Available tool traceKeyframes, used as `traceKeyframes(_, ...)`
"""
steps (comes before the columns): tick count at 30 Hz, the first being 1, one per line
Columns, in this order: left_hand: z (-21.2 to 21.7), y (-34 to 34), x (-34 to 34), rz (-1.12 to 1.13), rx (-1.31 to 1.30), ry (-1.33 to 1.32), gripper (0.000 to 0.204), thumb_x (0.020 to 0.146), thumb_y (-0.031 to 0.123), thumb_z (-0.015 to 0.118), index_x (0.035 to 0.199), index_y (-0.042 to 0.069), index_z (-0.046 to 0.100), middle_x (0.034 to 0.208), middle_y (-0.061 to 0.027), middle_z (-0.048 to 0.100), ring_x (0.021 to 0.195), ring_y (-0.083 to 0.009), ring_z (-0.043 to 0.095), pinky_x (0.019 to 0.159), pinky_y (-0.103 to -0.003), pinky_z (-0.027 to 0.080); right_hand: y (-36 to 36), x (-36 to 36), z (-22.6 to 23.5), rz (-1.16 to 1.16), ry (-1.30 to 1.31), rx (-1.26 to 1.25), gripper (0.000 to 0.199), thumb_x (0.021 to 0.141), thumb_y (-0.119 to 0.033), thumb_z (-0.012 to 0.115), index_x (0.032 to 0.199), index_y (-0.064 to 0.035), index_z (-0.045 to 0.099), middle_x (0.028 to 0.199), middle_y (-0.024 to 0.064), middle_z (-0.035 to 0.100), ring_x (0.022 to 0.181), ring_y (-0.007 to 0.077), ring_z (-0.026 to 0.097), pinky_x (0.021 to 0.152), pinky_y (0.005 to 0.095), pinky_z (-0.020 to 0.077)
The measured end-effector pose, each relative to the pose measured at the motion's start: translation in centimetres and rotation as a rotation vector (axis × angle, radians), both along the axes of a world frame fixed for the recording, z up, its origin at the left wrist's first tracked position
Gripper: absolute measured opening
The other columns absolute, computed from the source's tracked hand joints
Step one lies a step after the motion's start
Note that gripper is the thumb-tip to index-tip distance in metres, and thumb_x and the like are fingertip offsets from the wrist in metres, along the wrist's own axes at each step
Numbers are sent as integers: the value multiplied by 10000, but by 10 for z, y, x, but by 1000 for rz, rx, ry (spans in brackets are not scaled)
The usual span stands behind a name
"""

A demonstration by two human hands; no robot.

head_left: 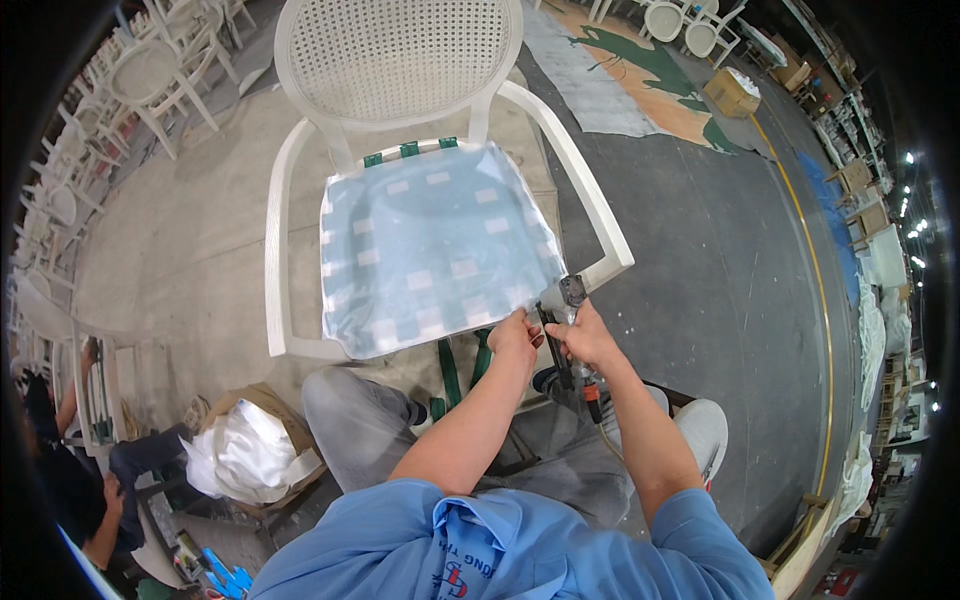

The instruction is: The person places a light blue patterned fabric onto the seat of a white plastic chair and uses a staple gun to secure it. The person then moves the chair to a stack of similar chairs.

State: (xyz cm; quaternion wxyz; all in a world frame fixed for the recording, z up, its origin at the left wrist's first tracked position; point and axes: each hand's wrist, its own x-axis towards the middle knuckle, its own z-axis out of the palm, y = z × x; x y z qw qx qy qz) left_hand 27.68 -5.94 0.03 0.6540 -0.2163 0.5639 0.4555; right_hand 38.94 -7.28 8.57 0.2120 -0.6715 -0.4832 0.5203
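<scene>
A white armchair (281, 220) with a woven cane back (400, 65) stands in front of me, facing me. Thin translucent white sheeting (420, 245) covers its seat, and a lattice of green webbing shows through. Green strap ends (409, 150) stick out at the rear edge. At the front right corner, my left hand (515, 338) pinches the edge of the sheeting. My right hand (588, 338) is wrapped round a pneumatic staple gun (562, 345), its head against that same corner. From its lower end an orange coupling (592, 398) leads into an air hose.
A carton (285, 425) with white plastic in it stands left of my legs. Another person's arm (105, 510) shows at the far left, beside a white chair frame. Rows of white chairs (150, 80) line the upper left. A cardboard box (733, 93) sits upper right, near a yellow floor line (800, 215).
</scene>
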Motion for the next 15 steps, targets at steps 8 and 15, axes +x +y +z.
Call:
traceKeyframes(8,16,9,9,-118,-152,283,183,806,125,689,905,-23,645,781,-117,649,538,-222,616,457,-370,449,-2,1,9,-27,83,26,418,829,-18,683,1189,-22,472,783,38,600,511,95,515,438,265,417)
traceKeyframes(15,9,-1,4,-262,-31,337,213,829,171,713,871,-32,662,758,-114,668,533,-226,642,442,-347,450,0,-3,10,18,133,-18,420,835,-19,682,1193,-14,463,790,43,599,516,98,515,432,266,419)
